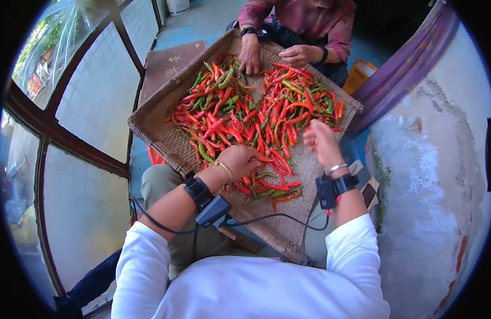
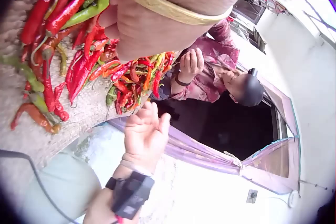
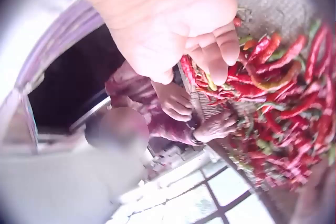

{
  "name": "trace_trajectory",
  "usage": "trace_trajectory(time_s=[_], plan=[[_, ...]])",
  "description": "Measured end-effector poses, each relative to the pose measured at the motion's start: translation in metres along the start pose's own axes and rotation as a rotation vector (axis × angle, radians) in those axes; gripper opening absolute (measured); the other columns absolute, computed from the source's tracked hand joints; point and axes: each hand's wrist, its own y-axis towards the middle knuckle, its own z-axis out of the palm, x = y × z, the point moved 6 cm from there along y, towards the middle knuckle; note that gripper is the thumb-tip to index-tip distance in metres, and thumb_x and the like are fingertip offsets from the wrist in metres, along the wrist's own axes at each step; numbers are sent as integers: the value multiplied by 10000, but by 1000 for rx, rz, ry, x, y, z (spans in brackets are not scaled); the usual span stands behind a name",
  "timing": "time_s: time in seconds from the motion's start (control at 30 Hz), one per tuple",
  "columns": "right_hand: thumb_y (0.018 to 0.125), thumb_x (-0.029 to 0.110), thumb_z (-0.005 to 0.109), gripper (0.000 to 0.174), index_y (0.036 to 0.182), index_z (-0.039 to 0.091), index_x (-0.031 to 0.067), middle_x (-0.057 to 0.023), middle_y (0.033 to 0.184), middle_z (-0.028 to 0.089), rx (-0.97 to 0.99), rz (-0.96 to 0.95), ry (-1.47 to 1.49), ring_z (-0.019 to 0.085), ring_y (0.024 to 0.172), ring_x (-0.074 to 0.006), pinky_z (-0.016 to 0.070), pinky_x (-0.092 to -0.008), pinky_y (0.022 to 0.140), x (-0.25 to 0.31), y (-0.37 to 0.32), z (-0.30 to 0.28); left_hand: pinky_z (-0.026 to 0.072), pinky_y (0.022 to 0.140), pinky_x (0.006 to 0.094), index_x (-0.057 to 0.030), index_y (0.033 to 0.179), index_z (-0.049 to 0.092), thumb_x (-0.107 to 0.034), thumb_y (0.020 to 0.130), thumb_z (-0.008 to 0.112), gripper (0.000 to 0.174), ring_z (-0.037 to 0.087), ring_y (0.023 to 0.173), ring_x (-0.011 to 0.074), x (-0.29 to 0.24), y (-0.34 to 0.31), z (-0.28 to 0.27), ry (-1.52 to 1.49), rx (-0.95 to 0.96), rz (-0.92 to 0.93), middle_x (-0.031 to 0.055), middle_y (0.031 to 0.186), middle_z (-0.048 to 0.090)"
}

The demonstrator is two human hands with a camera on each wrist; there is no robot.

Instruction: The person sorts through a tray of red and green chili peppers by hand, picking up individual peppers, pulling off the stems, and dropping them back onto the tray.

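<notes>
The left hand (image 1: 237, 161) reaches down to the near side of the red and green peppers (image 1: 235, 125), which lie in a woven tray (image 1: 155, 125); whether it grips one cannot be told. The right hand (image 1: 322, 142), fingers loosely extended and holding nothing, hovers over the tray's right side. At the far side, another person (image 1: 330, 29) touches the peppers.

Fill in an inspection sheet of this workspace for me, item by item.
surface: woven tray, weave exposed toward its near corner
job's things: heaped peppers, mostly red, some green
clutter: phone-like item beside the tray, partly hidden
hands: left hand at the peppers, grip unclear; right hand open above the tray
cables: black cable crosses the tray's near part, running to the right wrist
surroundings: another person at the far side; windows left, curtain right
</notes>
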Motion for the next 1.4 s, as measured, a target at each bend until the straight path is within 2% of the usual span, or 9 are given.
trace_trajectory(time_s=[0.1,0.17,0.3,0.47,0.9,1.03,1.13,1.27,1.4], plan=[[808,209,559,240,993,559,55,-81,755,607,183,-58,-513,602,608,-174,460,-275,495,-37,-9,13,470,644,364,-58,892,607,-201,751,587,202,596,720,276,-2,12,5,97,137,14,112,753,615],[765,176,588,238,976,577,67,-121,749,600,190,-386,-1056,599,624,-267,477,-343,551,-42,-14,24,463,649,376,-66,899,606,-204,747,586,206,587,731,284,3,18,12,120,173,15,118,763,608],[721,181,616,327,1026,543,87,-152,839,589,67,-633,-1222,577,723,-348,470,-413,647,-31,-9,35,466,654,376,-72,894,601,-193,743,586,194,585,740,286,17,21,26,100,180,91,114,775,606],[737,222,616,480,1145,383,124,-182,871,582,166,-305,-1434,581,788,-350,461,-442,669,-55,8,53,469,658,371,-58,912,583,-154,748,579,191,582,738,289,4,29,32,-25,168,176,118,780,598],[718,87,562,359,1073,510,71,-172,919,585,118,-194,-1163,559,854,-344,447,-410,726,-61,5,41,484,684,367,-69,999,559,-165,731,594,287,583,797,285,1,29,44,100,216,182,115,878,584],[726,53,553,231,953,577,20,-145,815,611,-5,-600,-1101,597,715,-284,470,-361,644,-19,-22,48,482,715,371,-61,1033,539,-147,712,615,341,567,871,291,-4,31,24,46,-84,260,119,973,554],[815,82,528,175,960,579,-2,-23,738,583,330,-63,-366,524,595,-45,441,-192,524,-33,-37,56,478,742,374,-49,1031,529,-140,704,631,355,558,900,295,-6,32,19,-76,-92,219,123,1033,524],[845,77,494,167,971,576,4,-26,739,583,377,83,-52,520,580,-50,440,-176,529,-42,-35,59,477,700,370,-37,972,551,-162,736,605,272,573,832,294,0,35,28,-117,-32,263,118,966,547],[806,115,565,171,939,593,12,-46,692,598,307,-25,-282,554,570,-101,449,-220,529,-37,-20,51,480,596,333,-15,941,561,-121,794,566,182,600,663,261,6,40,28,-188,80,157,121,744,585]])
